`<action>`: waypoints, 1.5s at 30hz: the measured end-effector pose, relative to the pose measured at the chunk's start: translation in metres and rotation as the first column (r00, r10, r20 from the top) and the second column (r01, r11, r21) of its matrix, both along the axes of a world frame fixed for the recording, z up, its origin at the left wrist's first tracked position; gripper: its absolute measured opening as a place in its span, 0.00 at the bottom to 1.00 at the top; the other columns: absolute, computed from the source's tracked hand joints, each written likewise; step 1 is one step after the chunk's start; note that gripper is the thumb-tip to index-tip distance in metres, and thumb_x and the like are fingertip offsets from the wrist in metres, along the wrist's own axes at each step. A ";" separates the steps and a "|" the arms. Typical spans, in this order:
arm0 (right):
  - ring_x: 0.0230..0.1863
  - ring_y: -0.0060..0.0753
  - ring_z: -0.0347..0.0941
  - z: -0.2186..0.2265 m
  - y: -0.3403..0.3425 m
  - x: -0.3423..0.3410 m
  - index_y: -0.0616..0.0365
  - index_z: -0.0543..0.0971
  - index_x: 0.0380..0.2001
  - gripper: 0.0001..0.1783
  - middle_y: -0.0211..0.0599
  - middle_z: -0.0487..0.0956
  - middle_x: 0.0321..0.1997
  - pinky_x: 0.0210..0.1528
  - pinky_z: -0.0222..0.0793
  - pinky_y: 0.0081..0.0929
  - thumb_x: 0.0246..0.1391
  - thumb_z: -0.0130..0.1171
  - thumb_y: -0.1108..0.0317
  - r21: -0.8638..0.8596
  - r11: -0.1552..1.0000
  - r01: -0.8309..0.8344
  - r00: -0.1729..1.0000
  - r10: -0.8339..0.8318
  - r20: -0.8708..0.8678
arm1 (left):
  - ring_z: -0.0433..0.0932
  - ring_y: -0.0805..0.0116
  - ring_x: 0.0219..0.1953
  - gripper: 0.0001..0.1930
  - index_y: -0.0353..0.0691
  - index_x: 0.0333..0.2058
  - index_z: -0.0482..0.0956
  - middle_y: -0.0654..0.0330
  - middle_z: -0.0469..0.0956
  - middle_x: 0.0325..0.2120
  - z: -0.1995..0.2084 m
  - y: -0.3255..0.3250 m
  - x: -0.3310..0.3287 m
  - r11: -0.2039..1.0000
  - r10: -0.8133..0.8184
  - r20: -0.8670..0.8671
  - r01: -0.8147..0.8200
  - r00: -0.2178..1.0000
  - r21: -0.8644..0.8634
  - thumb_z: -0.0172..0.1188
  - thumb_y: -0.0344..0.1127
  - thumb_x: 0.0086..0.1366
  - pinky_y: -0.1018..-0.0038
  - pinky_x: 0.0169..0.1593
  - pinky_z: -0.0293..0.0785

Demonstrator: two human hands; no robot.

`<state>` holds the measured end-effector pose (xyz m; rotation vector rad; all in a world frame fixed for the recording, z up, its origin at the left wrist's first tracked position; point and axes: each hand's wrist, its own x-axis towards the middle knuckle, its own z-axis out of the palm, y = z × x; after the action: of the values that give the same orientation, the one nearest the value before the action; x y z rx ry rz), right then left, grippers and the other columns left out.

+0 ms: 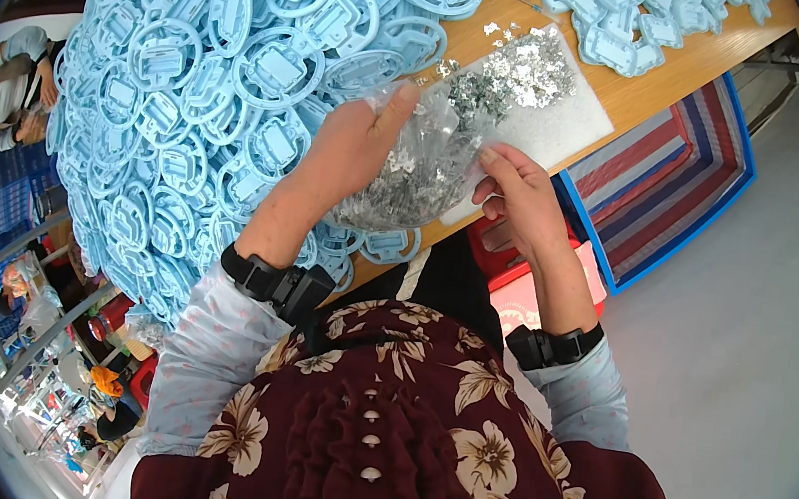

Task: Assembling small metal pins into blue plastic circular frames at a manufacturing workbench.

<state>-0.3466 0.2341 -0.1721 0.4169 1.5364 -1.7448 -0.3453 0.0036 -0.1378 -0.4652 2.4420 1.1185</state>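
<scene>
A clear plastic bag [402,194] full of small silvery metal pieces is held over the table's near edge. My left hand [355,143] grips the bag's left side, thumb on top. On the other side, my right hand [525,190] pinches the bag's rim between thumb and fingers. The bag's mouth faces away from me, toward a loose heap of the same metal pieces [534,73]. That heap lies on a white sheet [577,127]. The exact shape of the pieces is too small to make out.
A big mound of light blue oval plastic parts [277,67] covers the left of the wooden table [662,97]. More blue parts [616,21] lie at the far right. Beside the table stands a blue-rimmed container with striped lining [665,184]. Another person [11,92] is at far left.
</scene>
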 end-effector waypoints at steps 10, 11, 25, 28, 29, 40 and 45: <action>0.30 0.21 0.71 0.006 0.000 0.019 0.64 0.79 0.52 0.20 0.33 0.79 0.31 0.30 0.67 0.21 0.65 0.52 0.61 0.033 0.999 0.006 0.977 0.002 -0.215 | 0.81 0.63 0.37 0.24 0.39 0.52 0.79 0.52 0.83 0.34 0.018 -0.004 0.044 0.946 0.102 -0.365 0.023 0.925 0.324 0.39 0.50 0.78 0.67 0.43 0.73; 0.29 0.21 0.71 0.010 -0.001 0.021 0.63 0.79 0.52 0.20 0.32 0.78 0.30 0.31 0.67 0.21 0.65 0.52 0.61 0.055 0.998 -0.001 0.969 0.015 -0.245 | 0.80 0.67 0.38 0.24 0.39 0.54 0.79 0.54 0.83 0.35 0.018 -0.005 0.048 0.931 0.120 -0.375 0.027 0.919 0.364 0.38 0.49 0.78 0.69 0.45 0.74; 0.27 0.21 0.70 0.060 -0.042 0.045 0.61 0.81 0.49 0.17 0.32 0.79 0.31 0.31 0.67 0.22 0.63 0.50 0.67 0.203 0.972 0.119 0.668 0.073 -0.741 | 0.67 0.64 0.62 0.29 0.30 0.66 0.63 0.51 0.69 0.62 0.028 -0.036 0.095 0.748 0.306 -0.478 0.103 0.823 0.656 0.31 0.48 0.79 0.71 0.66 0.59; 0.26 0.24 0.71 0.061 -0.052 0.042 0.62 0.81 0.48 0.17 0.33 0.80 0.32 0.31 0.68 0.24 0.64 0.50 0.66 0.257 0.955 0.148 0.577 0.128 -0.807 | 0.67 0.64 0.62 0.29 0.30 0.67 0.60 0.51 0.68 0.63 0.031 -0.040 0.101 0.735 0.309 -0.480 0.114 0.821 0.668 0.31 0.48 0.80 0.70 0.67 0.58; 0.26 0.25 0.72 0.065 -0.054 0.040 0.62 0.81 0.48 0.17 0.34 0.80 0.33 0.31 0.69 0.25 0.64 0.50 0.66 0.272 0.953 0.133 0.619 0.134 -0.774 | 0.67 0.64 0.62 0.29 0.30 0.68 0.59 0.51 0.68 0.63 0.034 -0.042 0.103 0.732 0.305 -0.482 0.121 0.821 0.670 0.30 0.48 0.80 0.70 0.67 0.58; 0.32 0.20 0.74 0.096 -0.057 0.054 0.62 0.80 0.46 0.12 0.31 0.79 0.32 0.31 0.71 0.20 0.62 0.58 0.68 0.187 0.971 0.147 0.678 0.038 -0.734 | 0.68 0.62 0.61 0.32 0.40 0.68 0.63 0.52 0.74 0.56 0.032 -0.049 0.111 0.696 0.344 -0.507 0.148 0.790 0.703 0.26 0.55 0.79 0.69 0.67 0.57; 0.33 0.21 0.76 0.100 -0.048 0.060 0.61 0.80 0.43 0.11 0.32 0.80 0.34 0.32 0.73 0.20 0.63 0.61 0.66 0.199 0.970 0.142 0.653 0.059 -0.755 | 0.68 0.61 0.62 0.35 0.42 0.68 0.62 0.51 0.73 0.58 0.030 -0.051 0.114 0.639 0.355 -0.448 0.137 0.821 0.757 0.23 0.59 0.77 0.69 0.68 0.56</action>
<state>-0.2868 0.1865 -0.0723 -0.2335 2.3629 -1.8786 -0.2316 -0.0477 -0.1073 0.0170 2.0309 2.4880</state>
